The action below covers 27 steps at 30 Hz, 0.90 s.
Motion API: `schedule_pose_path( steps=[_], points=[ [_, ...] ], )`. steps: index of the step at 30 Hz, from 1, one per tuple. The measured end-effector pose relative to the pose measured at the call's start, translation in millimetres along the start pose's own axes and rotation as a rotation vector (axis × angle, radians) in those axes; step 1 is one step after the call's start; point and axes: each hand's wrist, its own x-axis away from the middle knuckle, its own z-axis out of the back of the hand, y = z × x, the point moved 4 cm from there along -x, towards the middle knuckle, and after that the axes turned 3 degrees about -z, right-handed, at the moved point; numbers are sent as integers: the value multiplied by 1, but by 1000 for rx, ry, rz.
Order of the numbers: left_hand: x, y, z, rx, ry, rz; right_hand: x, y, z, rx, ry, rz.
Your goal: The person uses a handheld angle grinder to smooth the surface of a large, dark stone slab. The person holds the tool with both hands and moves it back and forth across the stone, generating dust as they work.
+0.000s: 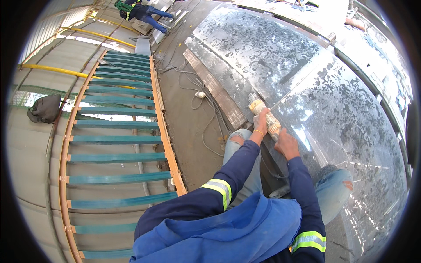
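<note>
My left hand [260,120] is closed around the front of a worn yellow-and-white power tool [272,124], which looks like an angle grinder. Farther back, my right hand [287,144] grips its rear end. The tool's metal head [253,97] points away from me, by the edge of a large grey, mottled sheet [307,115]. Whether the head touches the sheet I cannot tell. Both forearms reach forward in dark blue sleeves with reflective bands, and my bent knees are on either side of them.
Another grey sheet [258,44] lies beyond. A wooden plank [215,87] runs along the left edge, beside loose cables [213,105] and a white plug [200,94]. To my left is a ladder-like frame [169,151] with green slats. A dark bag [44,108] hangs there; a person [144,12] bends far off.
</note>
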Motion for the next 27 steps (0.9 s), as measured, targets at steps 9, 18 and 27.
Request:
schedule_pose_path(
  steps=[9, 18, 27],
  points=[
    [-4, 9, -4, -25, 6, 39, -16, 3, -10, -39, -1, 9],
    [3, 1, -4, 19, -22, 14, 6, 1, 2, -21, -12, -3],
    [-8, 8, -7, -21, -47, -1, -6, 1, -2, -54, -10, 7]
  ],
)
